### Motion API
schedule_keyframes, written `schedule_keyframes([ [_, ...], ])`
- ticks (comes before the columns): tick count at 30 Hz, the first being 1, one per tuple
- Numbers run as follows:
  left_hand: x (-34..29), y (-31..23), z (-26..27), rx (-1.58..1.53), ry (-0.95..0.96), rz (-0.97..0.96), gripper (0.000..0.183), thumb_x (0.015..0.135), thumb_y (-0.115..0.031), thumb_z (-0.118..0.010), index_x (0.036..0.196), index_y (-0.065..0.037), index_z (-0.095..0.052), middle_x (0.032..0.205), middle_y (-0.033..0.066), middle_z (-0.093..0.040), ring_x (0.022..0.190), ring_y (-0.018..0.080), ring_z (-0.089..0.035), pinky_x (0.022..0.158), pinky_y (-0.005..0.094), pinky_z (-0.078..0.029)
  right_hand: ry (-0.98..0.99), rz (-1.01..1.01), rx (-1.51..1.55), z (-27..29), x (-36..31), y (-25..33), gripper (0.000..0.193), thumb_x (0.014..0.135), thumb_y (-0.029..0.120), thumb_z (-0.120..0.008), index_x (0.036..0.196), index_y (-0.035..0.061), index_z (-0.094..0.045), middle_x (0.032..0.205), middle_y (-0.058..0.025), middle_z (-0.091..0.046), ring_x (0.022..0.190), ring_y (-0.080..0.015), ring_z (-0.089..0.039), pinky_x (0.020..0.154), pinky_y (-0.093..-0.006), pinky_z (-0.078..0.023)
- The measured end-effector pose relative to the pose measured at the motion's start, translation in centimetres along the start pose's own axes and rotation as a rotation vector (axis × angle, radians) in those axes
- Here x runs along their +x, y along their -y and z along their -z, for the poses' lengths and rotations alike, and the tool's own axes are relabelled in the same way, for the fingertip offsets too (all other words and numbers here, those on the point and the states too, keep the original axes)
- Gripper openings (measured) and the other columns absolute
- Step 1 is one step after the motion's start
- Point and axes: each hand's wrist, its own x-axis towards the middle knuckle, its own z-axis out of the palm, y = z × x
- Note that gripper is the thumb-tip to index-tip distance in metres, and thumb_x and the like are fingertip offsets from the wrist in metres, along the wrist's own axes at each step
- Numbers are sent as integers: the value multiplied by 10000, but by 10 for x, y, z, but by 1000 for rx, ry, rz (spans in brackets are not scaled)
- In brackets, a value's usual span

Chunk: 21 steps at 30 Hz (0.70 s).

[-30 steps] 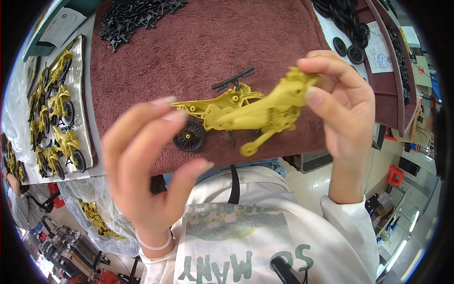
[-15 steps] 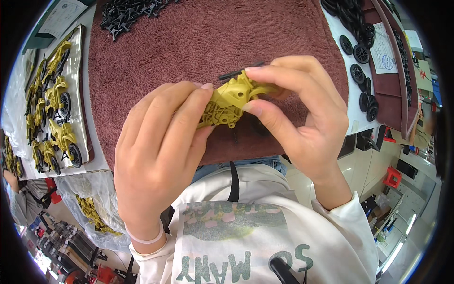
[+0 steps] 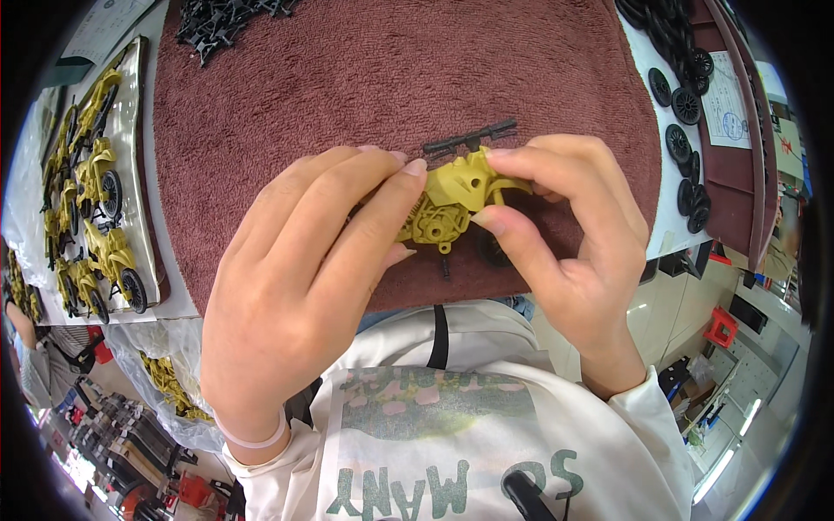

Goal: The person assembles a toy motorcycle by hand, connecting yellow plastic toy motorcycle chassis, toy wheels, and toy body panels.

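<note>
A yellow toy motorcycle body (image 3: 456, 187) is held between my two hands above the brown towel. My left hand (image 3: 304, 243) is closed round its rear end, which the fingers hide. The thumb and forefinger of my right hand (image 3: 586, 221) pinch its front end near the fork. Along its top edge runs a black handlebar (image 3: 469, 136); whether it is seated in the body I cannot tell. Below the body, partly behind my right thumb, shows a black wheel (image 3: 493, 249). A small black piece (image 3: 446, 266) shows under the engine part.
A tray (image 3: 156, 217) of several yellow toy motorcycles (image 3: 109, 247) stands at the left. Small black parts (image 3: 221, 22) are heaped on the towel's (image 3: 382, 69) far left. Loose black wheels (image 3: 686, 106) lie at the right beside a brown bin (image 3: 734, 191). A plastic bag (image 3: 174, 382) holds yellow parts.
Both hands and the motorcycle body have shifted slightly right and down in view. More of the handlebar and the black wheel below now shows. Both hands keep their hold.
</note>
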Motion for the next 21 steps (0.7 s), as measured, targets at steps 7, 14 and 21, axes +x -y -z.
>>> schedule_keyframes([
  [7, -4, -4, -3, -73, -25, 100, 395, 725, -29, -707, 1116, 9, -667, 1109, 147, -646, 1012, 331, -625, 880, 397, -502, -34, -171, 113, -5, -7, 4, 418, 774, 122, -811, 1138, 15, -637, 1014, -72, -615, 892, -136, -547, 762, -245, -416],
  [14, -4, -20, -8, -1, -62, 232, 417, 715, 56, -671, 1126, -4, -635, 1111, 137, -626, 1044, 332, -595, 899, 403, -482, 46, -382, 278, -2, 2, 11, 620, 797, 145, -807, 1317, 11, -498, 1014, -31, -626, 886, -93, -513, 802, -232, -381],
  [21, -10, -24, -13, 71, -133, 192, 416, 706, 77, -659, 1112, -8, -630, 1113, 137, -619, 1061, 345, -589, 902, 417, -481, 74, -460, 374, -5, 7, 24, 653, 790, 100, -803, 1360, 9, -497, 1026, -50, -630, 944, -103, -552, 826, -240, -405],
])
